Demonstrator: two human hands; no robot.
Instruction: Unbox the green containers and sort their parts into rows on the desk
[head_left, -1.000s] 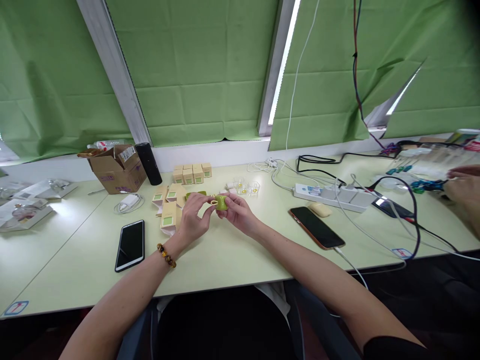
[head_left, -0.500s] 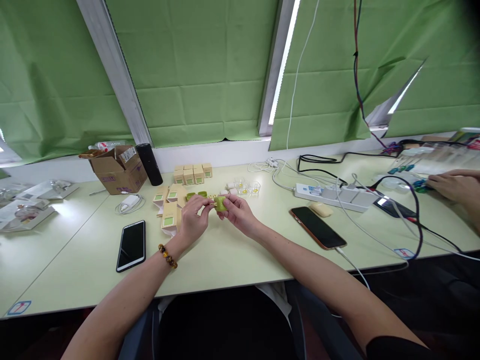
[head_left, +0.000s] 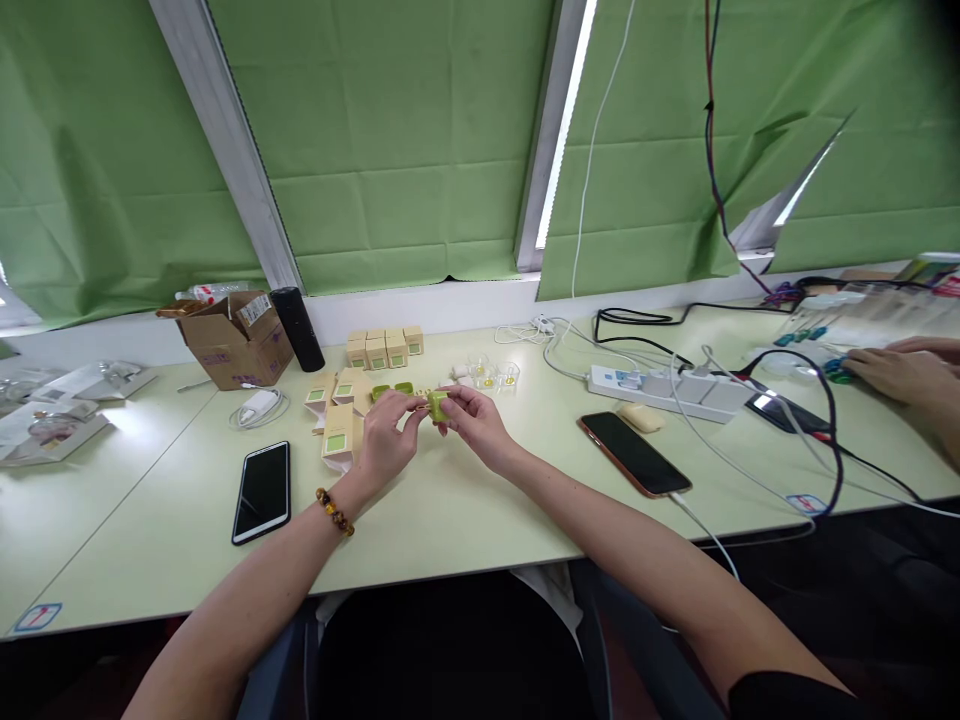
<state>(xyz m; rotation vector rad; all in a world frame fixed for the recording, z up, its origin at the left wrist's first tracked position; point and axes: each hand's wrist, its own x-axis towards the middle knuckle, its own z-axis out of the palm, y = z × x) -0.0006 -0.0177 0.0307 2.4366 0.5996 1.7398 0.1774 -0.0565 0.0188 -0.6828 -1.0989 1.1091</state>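
Over the table, my right hand [head_left: 480,428] grips a small green case-like piece [head_left: 438,406] between thumb and fingers. My left hand [head_left: 388,432] is closed in a pinch at the left side of that piece, on a thin, pale bit too small to name. Just behind my left hand lie green open pieces [head_left: 393,391], partly covered by the fingers. Tiny yellowish parts [head_left: 424,393] are beyond my fingertips. Clear cups with yellow centres [head_left: 498,375] and a whitish lump [head_left: 461,375] sit behind my right hand. Cardboard boxes with green labels [head_left: 339,432] stand left of my left hand.
More small boxes [head_left: 385,347] line up near the wall. A white-framed phone [head_left: 262,492] lies left, another phone [head_left: 634,454] right, beside a cabled power strip [head_left: 667,391]. A carton [head_left: 236,342] and black cylinder [head_left: 298,329] stand at back left. A co-worker's hands [head_left: 900,370] are far right.
The green piece has turned slightly in my right hand's fingers, which have shifted a little. My left hand holds nearly the same place. The co-worker's hand has moved slightly left.
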